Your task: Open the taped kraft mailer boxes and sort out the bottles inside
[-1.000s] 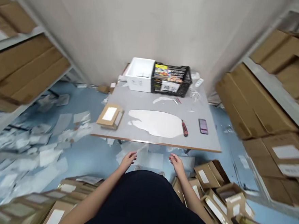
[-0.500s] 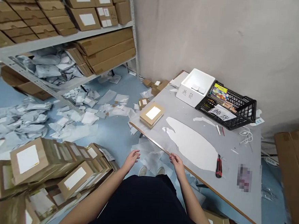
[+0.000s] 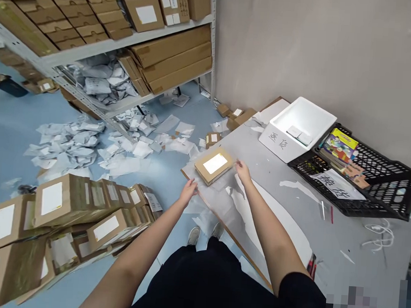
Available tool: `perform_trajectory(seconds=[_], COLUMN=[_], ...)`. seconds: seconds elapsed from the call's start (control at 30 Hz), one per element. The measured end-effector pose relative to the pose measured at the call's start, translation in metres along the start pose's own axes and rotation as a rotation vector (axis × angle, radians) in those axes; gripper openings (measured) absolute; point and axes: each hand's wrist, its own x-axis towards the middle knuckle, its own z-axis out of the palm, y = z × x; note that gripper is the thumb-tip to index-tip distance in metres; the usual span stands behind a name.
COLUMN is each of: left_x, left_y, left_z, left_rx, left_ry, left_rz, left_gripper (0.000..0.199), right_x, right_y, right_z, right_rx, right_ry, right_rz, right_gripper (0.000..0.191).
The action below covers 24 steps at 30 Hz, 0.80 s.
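On the grey table point(image 3: 219, 206) a small flat cardboard box point(image 3: 207, 173) with a white label lies close to the left corner. My left hand point(image 3: 188, 192) is at the table's wooden edge, just below the box's near corner, fingers apart and holding nothing. My right hand point(image 3: 242, 170) hovers by the box's right end, also open, with a small gap between fingertips and cardboard. Under my right forearm spreads a torn white sheet point(image 3: 279, 211). A red-and-black utility knife point(image 3: 312, 265) is partly hidden by that arm.
A white foam box point(image 3: 279, 147) and a black plastic crate point(image 3: 382, 185) with colourful packages stand along the wall side. A white cable point(image 3: 379, 234) lies nearer. Left are stacked cartons point(image 3: 61, 200), a loaded shelf point(image 3: 103, 46) and grey parcels point(image 3: 68, 144) on the floor.
Both hands have reached forward from in front of my body to either side of the small cardboard box. The view has turned left and my body is closer to the table.
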Motion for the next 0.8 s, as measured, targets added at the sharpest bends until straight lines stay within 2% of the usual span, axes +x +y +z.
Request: perform_trajectory(seconds=[0.07,0.17,0.23,0.33,0.47,0.6,0.7,0.8], left_x=[0.017,0.036,0.043,0.047,0.041,0.02,0.0,-0.017], left_y=[0.007,0.011,0.01,0.008,0.004,-0.009,-0.024,-0.038], left_z=[0.018,0.04,0.049,0.054,0.051,0.056,0.074,0.106], left_rx=[-0.03,-0.057,-0.099,-0.182,-0.164,-0.014,0.097,0.214], left_ry=[0.045,0.08,0.045,-0.019,-0.016,-0.037,-0.144,-0.273], left_rz=[-0.024,-0.017,0.021,0.098,0.162,0.22,0.233,0.235], left_gripper=[0.066,0.066,0.059,0.057,0.058,0.058,0.061,0.067], right_x=[0.03,0.052,0.054,0.042,0.003,-0.057,-0.11,-0.166], right_y=[0.001,0.008,0.013,0.021,0.038,0.065,0.091,0.115], right_z=[0.01,0.024,0.029,0.029,0.012,-0.022,-0.055,-0.095], right_rx=[-0.032,-0.089,-0.133,-0.199,-0.245,-0.229,-0.157,-0.055], right_ry=[-0.034,-0.093,-0.12,-0.111,-0.077,-0.025,0.086,0.264], right_rz=[0.001,-0.001,-0.007,-0.021,-0.017,0.023,0.056,0.131], right_gripper=[0.054,0.058,0.057,0.055,0.051,0.047,0.049,0.053])
